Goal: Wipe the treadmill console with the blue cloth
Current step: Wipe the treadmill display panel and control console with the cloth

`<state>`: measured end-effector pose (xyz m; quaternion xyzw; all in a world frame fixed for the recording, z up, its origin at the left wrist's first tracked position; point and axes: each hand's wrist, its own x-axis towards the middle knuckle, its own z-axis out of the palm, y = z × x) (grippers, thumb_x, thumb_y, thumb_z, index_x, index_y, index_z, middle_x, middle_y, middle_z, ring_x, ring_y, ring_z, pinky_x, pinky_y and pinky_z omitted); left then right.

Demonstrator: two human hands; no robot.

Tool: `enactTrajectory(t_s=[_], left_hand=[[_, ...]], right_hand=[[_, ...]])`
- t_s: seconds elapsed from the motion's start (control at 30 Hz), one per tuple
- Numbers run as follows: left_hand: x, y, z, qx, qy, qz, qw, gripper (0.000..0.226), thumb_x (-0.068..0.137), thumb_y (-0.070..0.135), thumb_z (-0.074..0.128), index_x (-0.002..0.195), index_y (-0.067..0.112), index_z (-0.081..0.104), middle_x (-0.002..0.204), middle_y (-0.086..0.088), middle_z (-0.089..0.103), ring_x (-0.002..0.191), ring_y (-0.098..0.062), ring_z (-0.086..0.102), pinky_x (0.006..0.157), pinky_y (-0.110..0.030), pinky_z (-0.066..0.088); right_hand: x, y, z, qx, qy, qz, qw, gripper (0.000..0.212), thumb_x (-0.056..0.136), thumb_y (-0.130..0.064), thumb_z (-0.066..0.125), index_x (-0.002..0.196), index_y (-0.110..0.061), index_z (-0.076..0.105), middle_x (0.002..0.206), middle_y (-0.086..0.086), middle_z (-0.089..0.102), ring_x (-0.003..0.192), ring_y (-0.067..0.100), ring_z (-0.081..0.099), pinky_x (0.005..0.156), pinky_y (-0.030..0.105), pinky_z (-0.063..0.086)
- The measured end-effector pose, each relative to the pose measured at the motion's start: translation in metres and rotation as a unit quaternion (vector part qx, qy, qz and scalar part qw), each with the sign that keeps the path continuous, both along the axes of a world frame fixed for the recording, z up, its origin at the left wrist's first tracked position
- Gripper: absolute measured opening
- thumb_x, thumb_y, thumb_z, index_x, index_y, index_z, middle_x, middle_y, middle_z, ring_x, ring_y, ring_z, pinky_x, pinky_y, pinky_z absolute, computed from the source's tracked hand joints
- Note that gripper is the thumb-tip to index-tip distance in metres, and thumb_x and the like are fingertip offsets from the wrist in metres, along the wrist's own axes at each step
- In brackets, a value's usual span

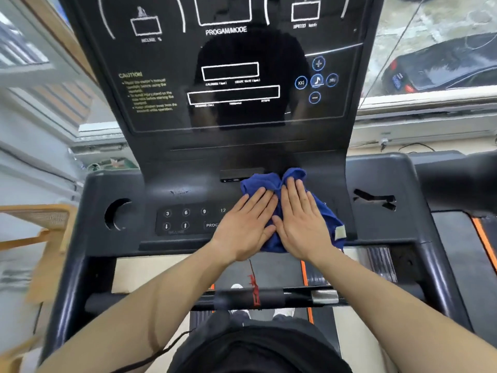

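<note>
Both hands, the left hand (246,224) and the right hand (301,224), lie flat with fingers open and spread, pressing the blue cloth (271,181) against the treadmill console (188,168) near the middle of its front edge. The cloth partly covers the button panel (185,220), so a firm wipe could press keys. Its loose right corner hangs at the edge and may slip off.

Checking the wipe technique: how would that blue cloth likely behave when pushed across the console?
Blue cloth looks bunched and folded, so probably floppy and light. Left hand and right hand press flat on it, so it likely slides, maybe wrinkling ahead.
</note>
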<state>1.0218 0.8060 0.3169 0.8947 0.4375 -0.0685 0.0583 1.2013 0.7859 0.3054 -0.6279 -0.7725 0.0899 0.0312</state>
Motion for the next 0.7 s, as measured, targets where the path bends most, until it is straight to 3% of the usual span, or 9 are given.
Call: enactTrajectory(t_s=[0.17,0.47,0.6,0.7], left_hand=[[-0.054,-0.018,0.0,0.011,-0.007,0.048,0.999,0.067,0.103,0.05,0.022,0.158,0.011,0.019,0.165,-0.008,0.02,0.153,-0.022,0.012,0.124,-0.041,0.011],[-0.151,-0.046,-0.002,0.018,0.008,0.155,0.988,0.066,0.104,0.046,0.02,0.155,0.004,0.025,0.162,-0.015,0.024,0.152,-0.028,0.018,0.123,-0.047,0.02],[-0.186,-0.045,-0.001,0.03,0.012,0.188,0.982,0.066,0.102,0.044,0.026,0.152,0.001,0.034,0.158,-0.017,0.033,0.149,-0.03,0.026,0.121,-0.047,0.025],[-0.195,-0.015,0.0,0.044,0.002,0.211,0.977,0.068,0.103,0.044,0.023,0.152,-0.003,0.03,0.158,-0.022,0.031,0.15,-0.033,0.023,0.122,-0.047,0.02]], right_hand=[[-0.046,0.0,0.003,-0.013,-0.005,0.074,0.997,0.069,0.101,-0.048,0.017,0.153,-0.006,0.0,0.164,0.011,-0.002,0.153,0.027,-0.004,0.124,0.042,0.003],[-0.154,0.016,0.014,-0.047,0.003,0.188,0.981,0.067,0.105,-0.045,0.019,0.15,-0.009,-0.014,0.157,0.007,-0.025,0.151,0.024,-0.02,0.123,0.039,-0.008],[-0.19,0.034,0.009,-0.036,-0.008,0.243,0.969,0.069,0.104,-0.047,0.022,0.154,-0.009,-0.007,0.163,0.01,-0.015,0.153,0.024,-0.012,0.125,0.041,-0.002],[-0.204,0.077,0.012,0.003,-0.036,0.29,0.956,0.07,0.103,-0.047,0.022,0.155,-0.008,-0.005,0.166,0.01,-0.007,0.153,0.023,-0.009,0.125,0.04,-0.001]])
